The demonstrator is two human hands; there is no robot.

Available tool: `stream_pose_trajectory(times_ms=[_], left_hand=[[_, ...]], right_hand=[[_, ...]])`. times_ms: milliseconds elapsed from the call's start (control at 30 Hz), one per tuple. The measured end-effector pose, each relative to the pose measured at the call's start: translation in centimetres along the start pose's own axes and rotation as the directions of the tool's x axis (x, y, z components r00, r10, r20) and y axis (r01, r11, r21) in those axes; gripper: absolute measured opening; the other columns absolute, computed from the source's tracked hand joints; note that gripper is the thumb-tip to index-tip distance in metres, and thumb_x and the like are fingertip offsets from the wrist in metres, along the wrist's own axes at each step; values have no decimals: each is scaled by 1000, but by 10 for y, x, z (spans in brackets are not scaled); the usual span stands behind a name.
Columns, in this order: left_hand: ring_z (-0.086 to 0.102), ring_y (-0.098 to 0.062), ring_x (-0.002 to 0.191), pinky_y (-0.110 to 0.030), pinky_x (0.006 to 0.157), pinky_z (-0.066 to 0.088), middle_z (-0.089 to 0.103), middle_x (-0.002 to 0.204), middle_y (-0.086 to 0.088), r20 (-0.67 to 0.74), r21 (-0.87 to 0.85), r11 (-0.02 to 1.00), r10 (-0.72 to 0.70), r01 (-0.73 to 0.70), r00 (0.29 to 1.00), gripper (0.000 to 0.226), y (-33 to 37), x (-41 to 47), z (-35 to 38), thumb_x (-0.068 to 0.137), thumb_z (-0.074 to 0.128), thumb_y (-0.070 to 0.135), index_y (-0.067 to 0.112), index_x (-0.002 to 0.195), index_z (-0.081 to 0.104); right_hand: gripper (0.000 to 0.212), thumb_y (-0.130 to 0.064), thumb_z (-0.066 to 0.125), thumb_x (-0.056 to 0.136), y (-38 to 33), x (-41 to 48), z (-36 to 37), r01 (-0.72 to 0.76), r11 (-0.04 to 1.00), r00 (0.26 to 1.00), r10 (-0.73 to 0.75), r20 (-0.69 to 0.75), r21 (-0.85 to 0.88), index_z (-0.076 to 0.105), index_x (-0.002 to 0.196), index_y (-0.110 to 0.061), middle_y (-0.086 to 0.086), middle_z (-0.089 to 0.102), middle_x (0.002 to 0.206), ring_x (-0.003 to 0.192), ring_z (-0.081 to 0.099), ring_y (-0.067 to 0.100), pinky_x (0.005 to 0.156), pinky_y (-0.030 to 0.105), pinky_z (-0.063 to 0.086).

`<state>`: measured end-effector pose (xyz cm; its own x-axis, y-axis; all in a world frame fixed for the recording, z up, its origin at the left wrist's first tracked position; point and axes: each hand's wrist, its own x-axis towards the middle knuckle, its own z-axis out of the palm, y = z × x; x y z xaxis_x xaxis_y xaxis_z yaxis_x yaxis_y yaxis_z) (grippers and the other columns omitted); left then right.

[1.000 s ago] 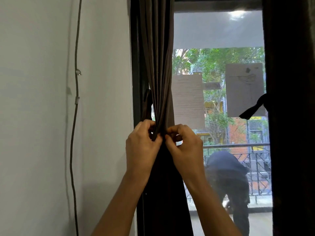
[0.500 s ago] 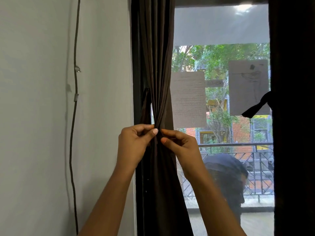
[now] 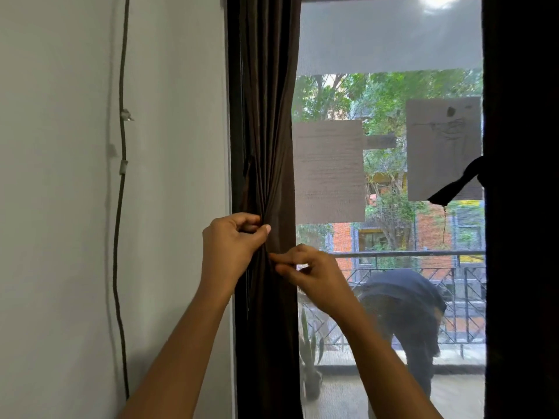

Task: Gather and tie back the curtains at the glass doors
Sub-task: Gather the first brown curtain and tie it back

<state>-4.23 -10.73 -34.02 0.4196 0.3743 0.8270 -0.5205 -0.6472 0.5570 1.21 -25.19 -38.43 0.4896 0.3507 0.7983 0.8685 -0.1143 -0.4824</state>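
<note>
L hand [image 3: 234, 241] is pinching the gathered waist of the left curtain [image 3: 267, 131], thumb & fingers closed on fabric or a tie; can't tell which, all same dark brown. R hand [image 3: 314, 272] is sitting just below & right of it, fingertips nipped narrow against the bunch, prob on a tie end, not visible.

Risk, imo: if either pinch is loosening before the knot is cinching, pleats are slipping out & the bundle is fanning back over the glass door [image 3: 390, 176]; slick-looking fabric isn't helping.

Left curtain is hanging at the door's left edge, beside the wall [image 3: 60, 207], narrow, pleated, cinched at hand level. Right curtain [image 3: 520, 207] at the door's right edge is looking tied already, tie tail [image 3: 453, 189] sticking out.
</note>
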Motion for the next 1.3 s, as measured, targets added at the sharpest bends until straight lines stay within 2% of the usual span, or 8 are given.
stream_pose_trajectory(times_ms=[167,300,367,500,567,667,867,1300], left_hand=[[60,5,63,3,65,42,70,77,2,-134,56,998,41,-34,990,21,-11,0,-2,80,74,16,9,100,73],[57,8,60,5,64,41,65,72,8,-178,97,994,74,-57,981,20,-16,0,-4,81,73,15,7,99,73],[57,6,60,3,64,42,66,71,6,-183,120,990,90,-68,979,20,-18,0,-5,82,73,16,7,100,72],[57,6,60,0,63,42,63,70,8,-212,144,986,107,-78,971,19,-22,1,-9,83,72,16,6,99,72],[57,6,60,1,65,43,65,71,7,-226,130,987,122,-94,967,19,-22,-1,-11,82,72,15,6,98,72],[60,7,60,1,67,43,63,72,13,-232,94,991,118,-99,966,18,-18,-6,-9,82,73,15,8,98,72],[61,15,68,-1,64,45,60,73,26,-178,-48,993,98,-108,979,12,-2,-20,-7,83,72,16,22,93,69],[70,-7,78,-37,80,59,72,82,7,37,-188,982,-25,31,999,18,0,-9,-23,81,73,21,25,98,68]], right_hand=[[21,-20,66,86,18,41,-12,-178,983,885,180,-430,46,66,107,-23,0,67,105,93,60,7,80,24,48],[60,-30,70,83,28,74,13,-349,908,907,389,-161,231,46,135,-15,5,53,132,119,51,20,94,30,44],[52,-27,71,82,31,79,23,-375,861,893,435,-115,344,50,128,-14,7,61,120,111,57,20,92,31,48],[8,-17,71,83,23,66,24,-238,942,887,311,-341,238,65,88,-19,-7,66,74,72,64,1,78,26,55],[9,-17,70,83,9,48,23,-143,981,866,189,-463,132,64,84,-23,-14,63,70,64,59,-6,64,10,47],[10,-14,68,83,-16,22,26,2,999,823,19,-568,36,64,87,-23,-13,64,77,73,60,-2,65,6,43],[14,-9,67,83,-49,8,40,134,986,850,-168,-499,-103,66,95,-15,-9,58,85,76,57,-4,67,4,41],[26,-15,65,87,-49,10,36,124,992,877,-104,-469,11,67,113,-20,-7,64,92,79,63,3,68,12,50]])
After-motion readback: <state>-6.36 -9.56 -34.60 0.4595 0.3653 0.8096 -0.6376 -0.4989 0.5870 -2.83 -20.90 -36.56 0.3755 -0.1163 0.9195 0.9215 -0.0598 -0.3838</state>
